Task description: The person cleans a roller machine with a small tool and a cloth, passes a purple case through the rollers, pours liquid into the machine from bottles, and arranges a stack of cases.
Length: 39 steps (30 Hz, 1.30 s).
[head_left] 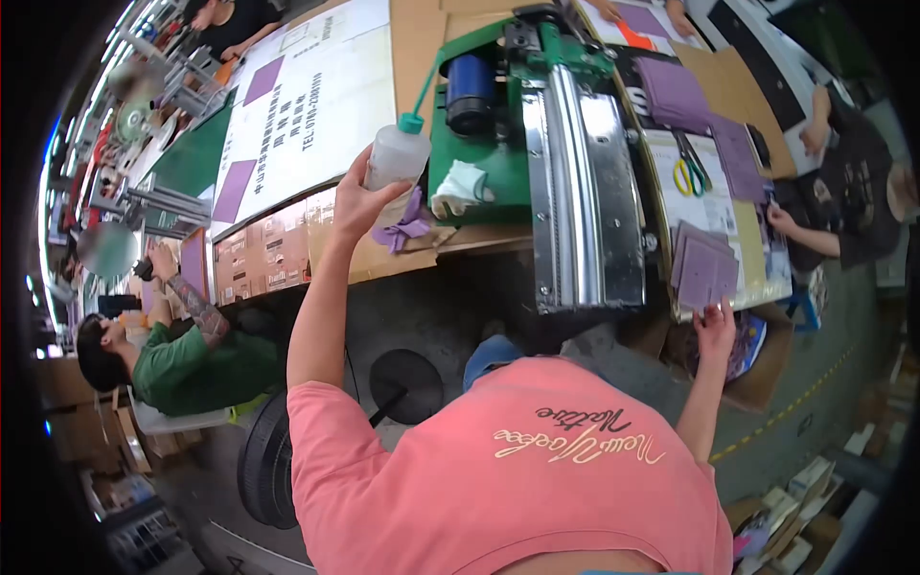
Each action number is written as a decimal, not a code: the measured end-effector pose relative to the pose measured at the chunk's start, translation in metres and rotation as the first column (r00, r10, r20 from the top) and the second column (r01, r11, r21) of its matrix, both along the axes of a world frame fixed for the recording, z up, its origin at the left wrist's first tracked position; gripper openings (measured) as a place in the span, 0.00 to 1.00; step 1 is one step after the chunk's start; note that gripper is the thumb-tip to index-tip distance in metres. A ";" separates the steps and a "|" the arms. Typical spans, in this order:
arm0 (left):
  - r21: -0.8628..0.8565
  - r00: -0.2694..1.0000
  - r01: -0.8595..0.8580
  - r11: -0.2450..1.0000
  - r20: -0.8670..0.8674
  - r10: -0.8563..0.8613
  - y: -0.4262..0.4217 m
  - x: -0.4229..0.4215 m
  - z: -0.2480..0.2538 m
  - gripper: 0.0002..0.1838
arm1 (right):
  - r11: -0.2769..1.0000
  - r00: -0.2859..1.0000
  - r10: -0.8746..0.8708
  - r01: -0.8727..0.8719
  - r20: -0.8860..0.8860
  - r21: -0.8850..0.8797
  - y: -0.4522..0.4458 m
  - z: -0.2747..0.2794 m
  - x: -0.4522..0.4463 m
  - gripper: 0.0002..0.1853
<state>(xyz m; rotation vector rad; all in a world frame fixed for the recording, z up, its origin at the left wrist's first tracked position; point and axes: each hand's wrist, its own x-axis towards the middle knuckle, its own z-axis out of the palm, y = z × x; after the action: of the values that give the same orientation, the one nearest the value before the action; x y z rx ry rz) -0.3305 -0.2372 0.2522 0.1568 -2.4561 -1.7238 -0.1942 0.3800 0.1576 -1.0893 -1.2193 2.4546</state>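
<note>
A translucent squeeze bottle with a green cap and long spout (398,156) is in my left hand (362,196), held upright over the table beside the green machine. My right hand (714,329) has its fingers at the lower edge of a stack of purple pieces (705,268); whether it grips them is not clear. Between my hands stands the machine with a long shiny roller (577,192) and a blue motor (470,93). On its green base lies a crumpled white cloth (463,187). A crumpled purple piece (404,226) lies below the bottle.
Scissors with yellow and green handles (690,172) lie above the stack, near more purple sheets (674,91). A white printed board (316,96) is at the left. Other people sit around: one in green (192,369), one in dark clothes (853,196). An open cardboard box (767,374) stands below right.
</note>
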 end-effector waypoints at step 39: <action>-0.982 0.948 -0.106 0.154 -0.147 -0.282 0.065 -0.030 0.091 0.30 | 0.965 0.964 -0.260 0.260 0.054 0.004 0.021 -0.010 0.128 0.11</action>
<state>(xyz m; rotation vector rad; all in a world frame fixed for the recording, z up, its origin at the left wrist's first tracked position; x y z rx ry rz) -0.3609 -0.1725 0.3433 -0.3957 -2.7534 0.2561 -0.0661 0.4008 0.1477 -1.2382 -1.0127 2.2428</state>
